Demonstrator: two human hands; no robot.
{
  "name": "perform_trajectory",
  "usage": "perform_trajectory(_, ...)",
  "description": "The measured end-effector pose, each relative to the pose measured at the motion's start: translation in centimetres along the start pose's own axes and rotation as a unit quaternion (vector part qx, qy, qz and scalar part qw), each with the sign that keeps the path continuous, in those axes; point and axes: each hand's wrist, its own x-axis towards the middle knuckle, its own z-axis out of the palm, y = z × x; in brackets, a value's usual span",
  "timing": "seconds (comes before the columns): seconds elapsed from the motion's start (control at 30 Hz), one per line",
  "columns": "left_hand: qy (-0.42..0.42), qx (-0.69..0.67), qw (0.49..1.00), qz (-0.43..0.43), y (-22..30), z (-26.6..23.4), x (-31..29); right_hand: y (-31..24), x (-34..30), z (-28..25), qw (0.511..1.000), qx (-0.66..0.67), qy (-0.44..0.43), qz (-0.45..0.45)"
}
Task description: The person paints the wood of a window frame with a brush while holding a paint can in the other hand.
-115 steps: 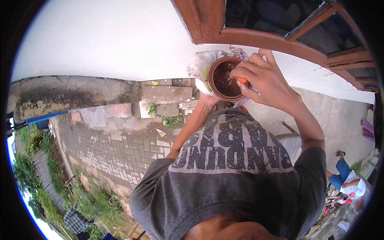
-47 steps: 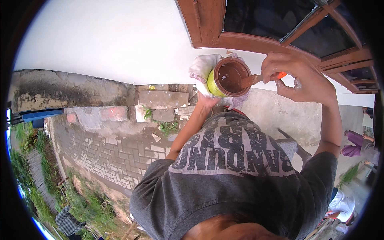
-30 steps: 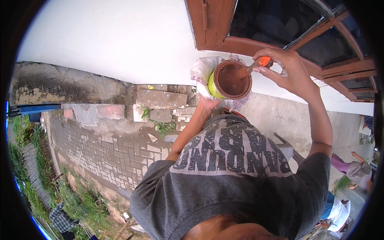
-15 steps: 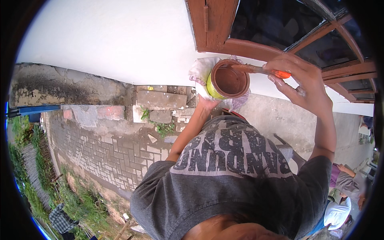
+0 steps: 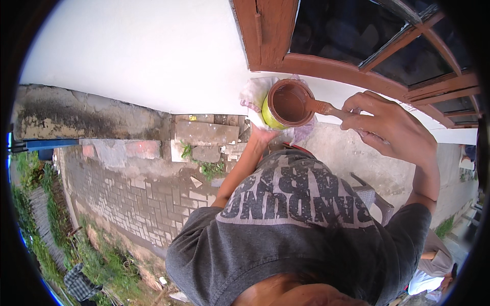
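Observation:
My left hand [image 5: 264, 134] is closed around a yellow-green paint can [image 5: 272, 115] from below, with a pale cloth [image 5: 253, 95] bunched between. Brown paint [image 5: 290, 103] lies inside the can, and its rim is smeared with the same brown. Between the fingers of my right hand [image 5: 380, 122] is a paintbrush [image 5: 330, 109], held by its handle. The brush's paint-covered head is at the can's right rim, pointing left into the opening. My right fingers hide most of the handle.
Ahead is a white wall [image 5: 138, 56] with a brown wooden window frame [image 5: 326, 64] and dark panes. Broken slabs [image 5: 206, 133] lie by the wall's foot. A grey chair [image 5: 380, 204] stands behind my right side. Another person [image 5: 429, 270] is at the lower right; plants grow at the left.
My right hand has moved right and slightly down, drawing the brush from inside the can to its right rim. The can stays nearly where it was.

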Motion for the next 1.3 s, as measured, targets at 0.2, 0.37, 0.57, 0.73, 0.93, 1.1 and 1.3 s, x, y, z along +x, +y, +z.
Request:
perform_trajectory(0.2, -0.035, 0.012, 0.999, 0.007, -1.0, 1.4, -0.4, 1.4, 0.5, 1.0, 0.985, 0.056, 0.163, -0.009)
perform_trajectory(0.37, 0.014, 0.046, 0.999, 0.022, -0.7, 1.4, -0.4, 4.5, 1.6, 4.5, 0.917, 0.253, 0.283, 0.123)
perform_trajectory(0.57, 0.032, 0.073, 0.996, 0.032, -0.3, 2.0, -0.8, 4.1, 1.0, 3.2, 0.941, 0.132, 0.297, 0.098)
perform_trajectory(0.73, 0.011, 0.083, 0.996, 0.042, -0.3, 3.0, -0.8, 2.2, 0.5, 1.2, 0.952, 0.112, 0.284, 0.023)
perform_trajectory(0.93, -0.025, 0.074, 0.997, 0.014, -0.6, 6.0, -1.2, 0.2, -0.3, 0.8, 0.992, 0.078, 0.094, -0.03)
perform_trajectory(1.1, -0.097, 0.017, 0.995, -0.027, -0.6, 7.6, -1.2, -0.6, -0.6, -0.2, 0.996, 0.039, 0.051, -0.06)
perform_trajectory(1.3, -0.119, 0.027, 0.992, -0.04, -1.1, 8.8, -2.2, 1.1, 0.4, -0.1, 0.979, 0.065, 0.179, -0.072)
